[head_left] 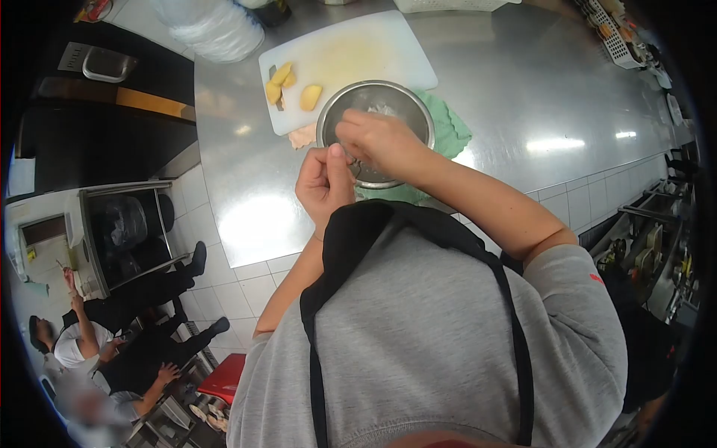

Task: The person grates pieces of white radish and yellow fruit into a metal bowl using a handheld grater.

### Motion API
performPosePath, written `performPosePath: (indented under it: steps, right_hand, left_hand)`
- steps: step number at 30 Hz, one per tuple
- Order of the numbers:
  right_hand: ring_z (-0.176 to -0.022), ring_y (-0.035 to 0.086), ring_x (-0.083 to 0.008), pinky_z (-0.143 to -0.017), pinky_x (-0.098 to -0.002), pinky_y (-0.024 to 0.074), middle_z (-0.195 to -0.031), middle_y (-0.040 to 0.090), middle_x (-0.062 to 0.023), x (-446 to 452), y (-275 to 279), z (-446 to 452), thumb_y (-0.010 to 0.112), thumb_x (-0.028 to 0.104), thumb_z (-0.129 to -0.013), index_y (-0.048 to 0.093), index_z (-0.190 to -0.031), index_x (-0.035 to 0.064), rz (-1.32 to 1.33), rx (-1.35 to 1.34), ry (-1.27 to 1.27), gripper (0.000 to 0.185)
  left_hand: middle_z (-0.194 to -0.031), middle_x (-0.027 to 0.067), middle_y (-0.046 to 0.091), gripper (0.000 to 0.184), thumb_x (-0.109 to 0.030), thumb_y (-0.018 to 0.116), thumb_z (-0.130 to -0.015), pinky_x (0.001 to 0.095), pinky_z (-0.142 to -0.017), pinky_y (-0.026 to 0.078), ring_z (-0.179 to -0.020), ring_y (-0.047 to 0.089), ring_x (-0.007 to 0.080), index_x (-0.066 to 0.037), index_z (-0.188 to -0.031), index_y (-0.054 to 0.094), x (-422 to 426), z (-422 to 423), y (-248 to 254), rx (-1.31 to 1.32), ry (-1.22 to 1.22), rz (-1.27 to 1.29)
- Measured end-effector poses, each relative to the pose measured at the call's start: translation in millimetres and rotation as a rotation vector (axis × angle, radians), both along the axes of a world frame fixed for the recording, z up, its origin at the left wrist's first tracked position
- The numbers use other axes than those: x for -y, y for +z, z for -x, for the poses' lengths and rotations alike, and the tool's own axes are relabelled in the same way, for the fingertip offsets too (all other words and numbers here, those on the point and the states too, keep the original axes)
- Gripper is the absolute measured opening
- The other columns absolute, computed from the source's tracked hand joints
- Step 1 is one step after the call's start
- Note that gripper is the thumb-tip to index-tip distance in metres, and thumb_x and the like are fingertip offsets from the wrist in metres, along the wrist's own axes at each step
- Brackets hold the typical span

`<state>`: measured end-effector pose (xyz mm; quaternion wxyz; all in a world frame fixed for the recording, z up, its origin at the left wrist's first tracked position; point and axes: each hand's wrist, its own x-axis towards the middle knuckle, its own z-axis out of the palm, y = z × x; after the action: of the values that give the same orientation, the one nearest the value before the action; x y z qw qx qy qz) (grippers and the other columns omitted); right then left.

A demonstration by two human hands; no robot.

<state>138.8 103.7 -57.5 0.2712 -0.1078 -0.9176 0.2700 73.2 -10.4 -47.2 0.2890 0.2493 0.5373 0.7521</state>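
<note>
A round metal bowl (426, 123) stands on the steel counter, overlapping the front edge of a white cutting board (396, 48). My left hand (326, 179) is closed at the bowl's left rim, thumb up, and what it holds is too small to make out. Over the bowl, my right hand (377, 142) is closed too, its fingertips curled and close to my left hand; its contents are hidden. Something pale lies inside the bowl. Yellow cut pieces (311, 97) rest on the board's left part. A green cloth (448, 127) shows beneath the bowl.
The steel counter (523, 82) extends right. Plastic-wrapped stacked items (213, 30) stand behind the board's left corner. A white basket (612, 45) is at the far right. Two people (82, 336) are at lower left; another person's dark clothing (646, 351) shows at right.
</note>
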Motion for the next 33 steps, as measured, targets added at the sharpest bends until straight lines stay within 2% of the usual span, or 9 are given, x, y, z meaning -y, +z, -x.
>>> performPosePath:
  steps: [5, 8, 12, 14, 16, 23, 27, 31, 33]
  right_hand:
    - [-0.067, 0.054, -0.0295, -0.054, -0.0389, 0.0423, -0.072, 0.047, -0.0091, -35, -50, 5, 0.057, 0.005, -0.07, 0.046, -0.071, 0.0053, -0.083, 0.115, -0.21, 0.011]
    - [-0.066, 0.054, -0.0318, -0.054, -0.0402, 0.0417, -0.074, 0.047, -0.0105, 6, 2, -1, 0.059, 0.008, -0.07, 0.047, -0.072, 0.0052, 0.09, -0.07, -0.017, 0.013]
    - [-0.067, 0.053, -0.0317, -0.054, -0.0402, 0.0415, -0.074, 0.047, -0.0104, -29, -37, 11, 0.059, 0.008, -0.071, 0.046, -0.072, 0.0051, -0.078, 0.064, -0.209, 0.014]
    - [-0.067, 0.053, -0.0318, -0.054, -0.04, 0.0417, -0.073, 0.047, -0.0107, -33, -44, 11, 0.058, 0.009, -0.072, 0.045, -0.072, 0.0047, -0.05, -0.02, -0.14, 0.014]
    - [-0.067, 0.053, -0.0312, -0.054, -0.0397, 0.0416, -0.073, 0.046, -0.0105, 3, -5, 2, 0.059, 0.009, -0.072, 0.044, -0.071, 0.0045, 0.089, -0.075, -0.056, 0.015]
    - [-0.069, 0.052, -0.0322, -0.055, -0.0411, 0.0415, -0.075, 0.046, -0.0114, -24, -43, 9, 0.058, 0.009, -0.072, 0.045, -0.072, 0.0047, -0.022, 0.025, -0.123, 0.014]
    - [-0.069, 0.052, -0.0319, -0.056, -0.0407, 0.0415, -0.075, 0.046, -0.0112, 1, -19, -2, 0.059, 0.01, -0.072, 0.046, -0.072, 0.0046, 0.076, -0.081, -0.107, 0.014]
    - [-0.07, 0.052, -0.0311, -0.057, -0.0394, 0.0412, -0.076, 0.046, -0.0113, -29, -36, 7, 0.059, 0.01, -0.072, 0.046, -0.073, 0.0047, -0.021, 0.088, -0.135, 0.014]
    - [-0.072, 0.053, -0.0305, -0.058, -0.0397, 0.0424, -0.076, 0.048, -0.0109, 1, -13, 3, 0.059, 0.011, -0.073, 0.049, -0.074, 0.005, 0.093, -0.038, -0.05, 0.012]
  left_hand:
    - [-0.05, -0.0044, 0.043, 0.023, -0.017, 0.052, -0.088, 0.016, -0.041, 0.024, -0.043, 0.035, -0.0007, -0.004, -0.069, 0.049, -3, 0, 2, -0.025, -0.002, 0.002]
    - [-0.05, -0.0043, 0.044, 0.023, -0.017, 0.053, -0.088, 0.0159, -0.041, 0.024, -0.043, 0.035, -0.0006, -0.005, -0.069, 0.049, -8, 7, -4, 0.006, 0.009, -0.013]
    - [-0.051, -0.0043, 0.045, 0.023, -0.016, 0.053, -0.088, 0.0156, -0.04, 0.025, -0.043, 0.035, -0.0009, -0.005, -0.069, 0.05, 0, -1, -8, -0.058, 0.002, 0.111]
    - [-0.052, -0.0044, 0.045, 0.023, -0.016, 0.053, -0.088, 0.0156, -0.041, 0.025, -0.043, 0.035, -0.001, -0.004, -0.069, 0.05, 0, -1, -4, -0.042, 0.006, 0.068]
    - [-0.052, -0.0045, 0.045, 0.022, -0.016, 0.053, -0.088, 0.0156, -0.041, 0.024, -0.043, 0.035, -0.0011, -0.004, -0.069, 0.05, -2, 0, -3, -0.02, 0.014, 0.029]
    - [-0.054, -0.0039, 0.047, 0.022, -0.015, 0.053, -0.088, 0.0158, -0.041, 0.025, -0.044, 0.036, -0.0008, -0.004, -0.068, 0.05, -5, -5, -4, -0.04, 0.017, 0.022]
    - [-0.055, -0.0037, 0.048, 0.022, -0.015, 0.053, -0.088, 0.0159, -0.041, 0.025, -0.044, 0.036, -0.0006, -0.004, -0.068, 0.049, 2, 0, -6, -0.002, 0.026, 0.029]
    - [-0.054, -0.0039, 0.047, 0.022, -0.014, 0.053, -0.087, 0.0157, -0.041, 0.026, -0.044, 0.037, -0.0004, -0.004, -0.068, 0.049, -1, -3, -5, -0.036, 0.025, 0.061]
    - [-0.054, -0.0041, 0.047, 0.022, -0.014, 0.054, -0.087, 0.0157, -0.041, 0.026, -0.044, 0.037, -0.0004, -0.005, -0.068, 0.05, -2, 2, -5, -0.024, 0.028, 0.025]
